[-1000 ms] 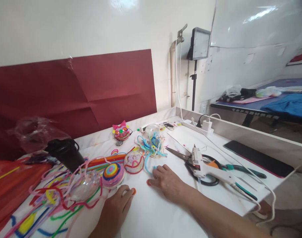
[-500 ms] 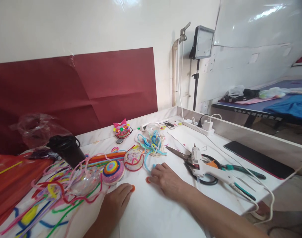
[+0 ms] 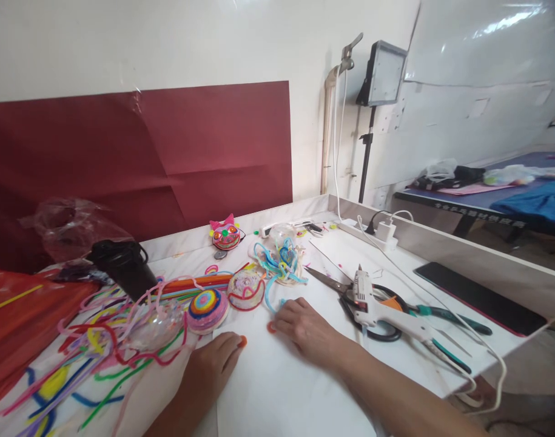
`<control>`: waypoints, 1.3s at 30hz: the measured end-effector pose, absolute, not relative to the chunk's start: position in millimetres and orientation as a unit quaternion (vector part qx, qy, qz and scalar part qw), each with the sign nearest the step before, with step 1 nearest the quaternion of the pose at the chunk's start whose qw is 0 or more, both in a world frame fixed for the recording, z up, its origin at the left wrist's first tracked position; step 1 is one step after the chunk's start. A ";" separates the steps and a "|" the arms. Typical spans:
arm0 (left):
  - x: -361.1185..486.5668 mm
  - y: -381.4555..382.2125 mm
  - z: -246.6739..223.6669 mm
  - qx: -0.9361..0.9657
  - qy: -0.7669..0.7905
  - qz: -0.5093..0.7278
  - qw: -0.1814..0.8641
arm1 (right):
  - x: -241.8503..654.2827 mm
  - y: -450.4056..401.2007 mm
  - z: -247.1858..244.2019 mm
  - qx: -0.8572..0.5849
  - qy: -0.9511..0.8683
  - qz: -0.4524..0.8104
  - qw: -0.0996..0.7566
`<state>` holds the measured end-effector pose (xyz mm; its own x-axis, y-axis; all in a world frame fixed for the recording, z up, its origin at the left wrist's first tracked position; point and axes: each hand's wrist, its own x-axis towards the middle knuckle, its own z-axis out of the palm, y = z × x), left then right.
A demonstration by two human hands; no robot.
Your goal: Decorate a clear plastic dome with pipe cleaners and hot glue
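Note:
My left hand [image 3: 213, 364] rests over a white sheet of paper [image 3: 281, 388], its fingers closed on a small orange piece [image 3: 243, 342] that shows at the fingertips. A second small orange disc [image 3: 271, 327] shows at the thumb tip of my right hand [image 3: 302, 331], whose fingers are bent and closed. Just beyond that hand lies a tangle of blue and cream pipe cleaners [image 3: 284, 261]. Near my left hand sits a dome coiled in coloured rings [image 3: 207, 309]. Beside it is a pale dome with a red strand [image 3: 246, 290].
Right of my hands lie a white glue gun [image 3: 372, 303], large black-handled scissors [image 3: 327, 280], green-handled pliers [image 3: 454, 318] and a black phone [image 3: 477, 297]. Loose pipe cleaners [image 3: 99, 346] and a black lidded cup [image 3: 127, 270] are at left. A pink cat-like craft face [image 3: 225, 234] stands behind.
The camera view has shifted slightly. Both hands stay almost in place over the paper, with the orange pieces still at their fingertips.

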<state>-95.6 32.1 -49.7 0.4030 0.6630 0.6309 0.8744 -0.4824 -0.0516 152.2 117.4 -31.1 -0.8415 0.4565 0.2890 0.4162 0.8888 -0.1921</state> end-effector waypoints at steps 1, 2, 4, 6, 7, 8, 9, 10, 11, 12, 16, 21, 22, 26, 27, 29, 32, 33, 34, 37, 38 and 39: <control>-95.7 32.2 -49.8 -0.816 -0.470 -0.274 0.192 | 152.4 117.3 -31.2 -0.227 -0.958 0.062 0.164; -95.8 32.3 -50.1 -0.817 -0.470 -0.274 0.194 | 152.6 117.2 -31.3 -0.225 -0.958 0.063 0.164; -96.0 32.4 -50.3 -0.815 -0.469 -0.276 0.196 | 152.9 117.3 -31.6 -0.221 -0.958 0.066 0.169; -95.9 32.4 -50.1 -0.813 -0.472 -0.279 0.195 | 153.1 117.4 -31.5 -0.220 -0.957 0.073 0.177; -95.8 32.3 -49.9 -0.813 -0.473 -0.282 0.191 | 153.1 117.5 -31.2 -0.221 -0.956 0.077 0.180; -95.7 32.2 -49.8 -0.812 -0.475 -0.286 0.185 | 153.0 117.4 -30.7 -0.223 -0.955 0.080 0.181; -95.6 32.1 -49.7 -0.810 -0.477 -0.291 0.178 | 153.0 117.3 -30.0 -0.225 -0.954 0.081 0.183; -95.7 32.0 -49.8 -0.809 -0.479 -0.295 0.172 | 152.9 117.2 -29.2 -0.227 -0.953 0.081 0.183; -95.8 31.8 -50.2 -0.807 -0.481 -0.298 0.167 | 152.8 116.9 -28.4 -0.229 -0.953 0.079 0.183; -96.0 31.7 -50.9 -0.806 -0.484 -0.301 0.163 | 152.8 116.6 -27.5 -0.230 -0.952 0.077 0.184; -97.5 30.9 -54.6 -0.792 -0.503 -0.304 0.166 | 153.2 116.0 -26.3 -0.227 -0.951 0.071 0.198; -96.9 29.9 -54.7 -0.785 -0.515 -0.296 0.175 | 153.9 117.7 -31.5 -0.210 -0.949 0.064 0.227; -96.5 29.6 -54.3 -0.785 -0.515 -0.296 0.179 | 154.0 118.1 -32.6 -0.207 -0.948 0.064 0.231; -95.6 28.4 -53.6 -0.783 -0.517 -0.296 0.179 | 153.3 118.7 -34.8 -0.203 -0.946 0.062 0.244; -95.6 28.0 -53.7 -0.782 -0.521 -0.295 0.173 | 153.0 118.6 -34.9 -0.203 -0.946 0.062 0.245; -95.6 27.2 -53.9 -0.780 -0.528 -0.295 0.161 | 152.2 118.4 -34.9 -0.203 -0.946 0.060 0.247; -95.4 26.1 -53.7 -0.782 -0.529 -0.291 0.158 | 151.3 118.5 -35.9 -0.202 -0.945 0.055 0.250; -95.4 25.7 -53.6 -0.783 -0.528 -0.287 0.158 | 151.2 118.6 -36.6 -0.201 -0.945 0.053 0.251; -95.3 25.4 -53.3 -0.785 -0.527 -0.284 0.158 | 151.1 118.8 -37.5 -0.200 -0.945 0.053 0.253; -94.8 24.4 -52.7 -0.788 -0.526 -0.280 0.154 | 151.0 119.6 -40.1 -0.198 -0.944 0.054 0.258; -94.6 24.2 -52.6 -0.788 -0.527 -0.281 0.151 | 150.9 119.9 -40.9 -0.198 -0.944 0.054 0.258; -94.4 24.0 -52.3 -0.788 -0.528 -0.281 0.148 | 150.9 120.1 -41.5 -0.199 -0.944 0.053 0.258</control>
<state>-94.4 24.0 -52.3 0.2856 0.7484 0.5986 0.9147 -0.3993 0.0628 150.9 120.1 -41.5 -0.7877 0.4031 0.4658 0.3482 0.9151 -0.2031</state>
